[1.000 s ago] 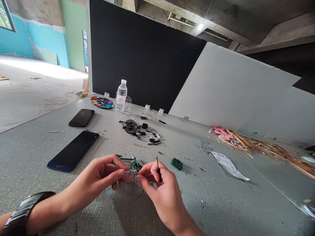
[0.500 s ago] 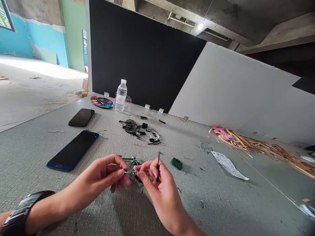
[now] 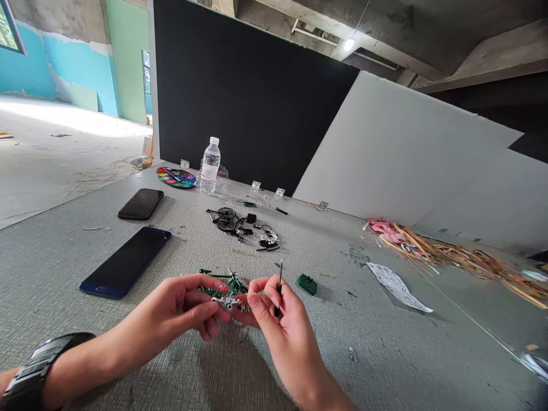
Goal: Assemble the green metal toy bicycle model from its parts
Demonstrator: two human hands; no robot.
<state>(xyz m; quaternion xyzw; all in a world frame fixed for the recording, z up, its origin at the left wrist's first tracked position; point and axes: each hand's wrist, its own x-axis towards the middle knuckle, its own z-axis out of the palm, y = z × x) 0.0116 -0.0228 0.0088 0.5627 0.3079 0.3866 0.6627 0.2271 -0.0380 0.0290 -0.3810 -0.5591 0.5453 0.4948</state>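
My left hand (image 3: 184, 308) pinches a small silver metal part (image 3: 229, 302) of a green miniature bicycle frame (image 3: 225, 283), held just above the grey table (image 3: 85, 348). My right hand (image 3: 278, 325) meets it from the right, thumb and forefinger on the same silver part. A small black screwdriver (image 3: 279, 288) sticks up between the right hand's fingers. A dark watch (image 3: 32, 371) is on my left wrist.
Two phones lie to the left, a blue one (image 3: 126, 261) and a dark one (image 3: 141, 204). Behind are black bicycle wheels and parts (image 3: 242, 225), a water bottle (image 3: 210, 166), a paint palette (image 3: 176, 177), a green block (image 3: 307, 283), a printed sheet (image 3: 398, 287) and wood strips (image 3: 449, 254).
Both hands have shifted slightly and turned the silver part between the fingertips. The screwdriver in the right hand has risen and stands more upright.
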